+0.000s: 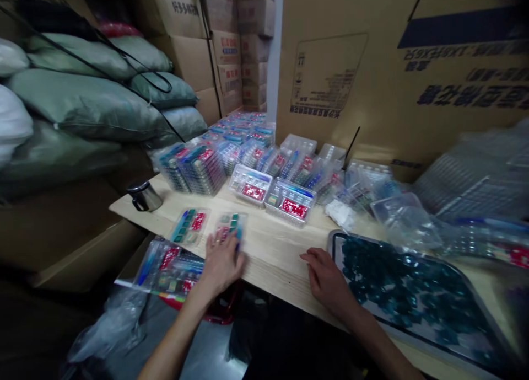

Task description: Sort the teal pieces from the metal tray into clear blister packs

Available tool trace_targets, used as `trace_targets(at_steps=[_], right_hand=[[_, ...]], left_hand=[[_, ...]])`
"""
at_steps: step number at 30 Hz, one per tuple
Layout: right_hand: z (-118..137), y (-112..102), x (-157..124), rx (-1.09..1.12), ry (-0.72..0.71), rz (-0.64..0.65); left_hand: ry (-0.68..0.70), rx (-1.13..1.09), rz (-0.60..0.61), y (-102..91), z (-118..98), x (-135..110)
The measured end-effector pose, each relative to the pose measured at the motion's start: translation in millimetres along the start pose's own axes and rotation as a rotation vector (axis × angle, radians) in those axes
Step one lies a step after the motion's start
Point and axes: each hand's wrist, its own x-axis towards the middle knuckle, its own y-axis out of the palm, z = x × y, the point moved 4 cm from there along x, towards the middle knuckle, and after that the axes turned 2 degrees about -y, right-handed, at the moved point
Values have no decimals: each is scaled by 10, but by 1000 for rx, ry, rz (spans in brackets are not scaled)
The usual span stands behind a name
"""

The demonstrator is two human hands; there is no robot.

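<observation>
My left hand (pixel 223 263) reaches over a clear plastic case (pixel 243 221) on the near edge of the table, fingers stretched out and resting on or just above it. Dark green squares, a red piece and a blue strip show in that case. Left of it lies a similar filled case (pixel 190 226). My right hand (pixel 328 281) hovers or rests at the table's front edge, loosely curled, with no object visible in it. Beside it on the right is a dark-rimmed tray (pixel 336 242) of loose dark teal translucent pieces (pixel 397 281).
Stacked filled cases (pixel 202 170) and two cases (pixel 291 203) stand behind on the wooden table (pixel 273 247). A metal mug (pixel 144 196) is near the left edge. Bagged cases (pixel 169 269) sit below the table edge. Cartons (pixel 351 93) and sacks (pixel 86 101) surround the table.
</observation>
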Motion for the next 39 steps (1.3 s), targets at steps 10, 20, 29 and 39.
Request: trace_targets(at_steps=[10, 20, 29, 39], right_hand=[[186, -126, 146, -29, -16, 38], [49, -407, 120, -62, 45, -69], [-135, -916, 136, -223, 190, -61], [-1405, -1723, -414, -517, 932, -262]], left_hand=[[-534, -7, -37, 151, 883, 340], [-109, 106, -305, -184, 253, 771], [657, 172, 1, -398, -1270, 1878], [762, 189, 3, -630, -1341, 1947]])
